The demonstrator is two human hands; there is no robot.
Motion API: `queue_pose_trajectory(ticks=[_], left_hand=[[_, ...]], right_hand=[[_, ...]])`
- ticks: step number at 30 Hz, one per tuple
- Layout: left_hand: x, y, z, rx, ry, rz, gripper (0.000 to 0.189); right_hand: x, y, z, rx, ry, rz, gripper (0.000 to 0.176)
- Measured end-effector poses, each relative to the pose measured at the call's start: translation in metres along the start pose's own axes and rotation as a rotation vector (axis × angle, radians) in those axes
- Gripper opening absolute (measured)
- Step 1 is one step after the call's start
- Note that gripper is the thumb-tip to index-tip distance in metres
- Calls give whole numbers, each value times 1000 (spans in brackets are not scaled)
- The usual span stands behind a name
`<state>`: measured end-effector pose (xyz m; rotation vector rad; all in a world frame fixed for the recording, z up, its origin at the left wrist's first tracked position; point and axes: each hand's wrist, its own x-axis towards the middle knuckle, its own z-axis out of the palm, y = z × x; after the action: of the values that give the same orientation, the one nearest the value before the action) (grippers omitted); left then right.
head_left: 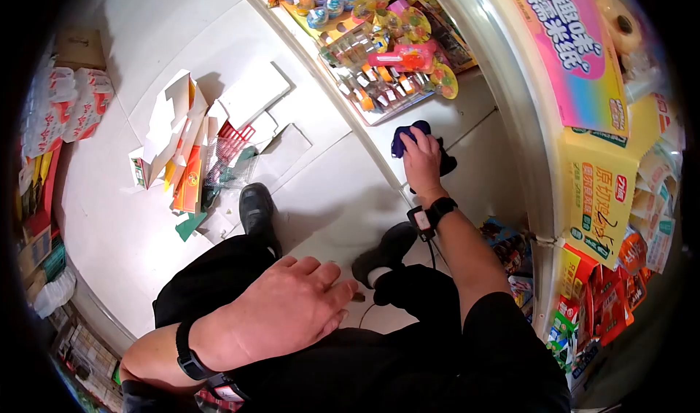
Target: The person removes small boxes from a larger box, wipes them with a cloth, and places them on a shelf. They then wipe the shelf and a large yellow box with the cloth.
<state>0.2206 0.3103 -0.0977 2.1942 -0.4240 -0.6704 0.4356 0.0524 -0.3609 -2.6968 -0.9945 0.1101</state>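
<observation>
My right hand (423, 161) reaches down to the lower shelf and grips a dark purple cloth (400, 142), pressing it against the pale shelf surface (467, 147). Part of the cloth shows black beyond my fingers. Just behind it stands a display of small toys and sweets (386, 70), close to my fingertips. My left hand (292, 300) hovers over my lap, back upward, fingers curled in. Beside its fingertips a small brownish bit (358, 296) shows, and what the fingers hold, if anything, I cannot tell.
Flattened cartons and packaging scraps (182, 143) lie on the tiled floor (313, 180) left of my shoes (257, 209). An upper shelf edge (503, 70) curves along the right, bearing boxes such as a yellow one (598, 194). Packaged goods (65, 107) line the far left.
</observation>
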Motion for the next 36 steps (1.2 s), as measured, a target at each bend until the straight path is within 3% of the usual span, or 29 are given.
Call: queue_pose_trajectory(ticks=[3,9,11,15,18,21,22,23,27,29,31,33,35,36], left_hand=[[1,-2,-2,-18,17,-23,34],[9,-6,-7,1,63,-7,30],[12,-7,-7,-15,59,4,30],[11,-10,-9,-51,52,4,32],[10,-11,-10,-7,45,-6,32],[11,-9,-12,-36,22,13,32],[11,-10,-11,-48,41,21,32],[13,-13,-10,-52,48,23,32],[6,-9,-12,-36,39,-30,33],[4,-9,-8,-109,40,-41,32],[2,-11,-4,-134,-12,-81,33],[1,-15,-2,-147,-28,-124,35],[1,-16,-2,-130,-51,-146,35],[0,-15,-2,-111,-62,-162,36]], right_hand=[[11,-16,8,78,27,-138,38],[30,-55,2,9,-186,-149,43],[31,-50,0,8,-137,-217,43],[37,-39,-1,-36,-115,-155,40],[39,-23,16,-29,132,-97,31],[30,-27,11,-120,63,-167,34],[33,-16,10,-80,50,-208,30],[47,5,3,-171,-57,-69,27],[69,68,10,-363,243,-129,31],[96,121,20,-434,113,-5,36],[107,140,1,-120,81,242,41],[96,182,2,-192,299,230,42],[74,229,-2,-386,122,230,41],[61,253,10,-518,158,202,44]])
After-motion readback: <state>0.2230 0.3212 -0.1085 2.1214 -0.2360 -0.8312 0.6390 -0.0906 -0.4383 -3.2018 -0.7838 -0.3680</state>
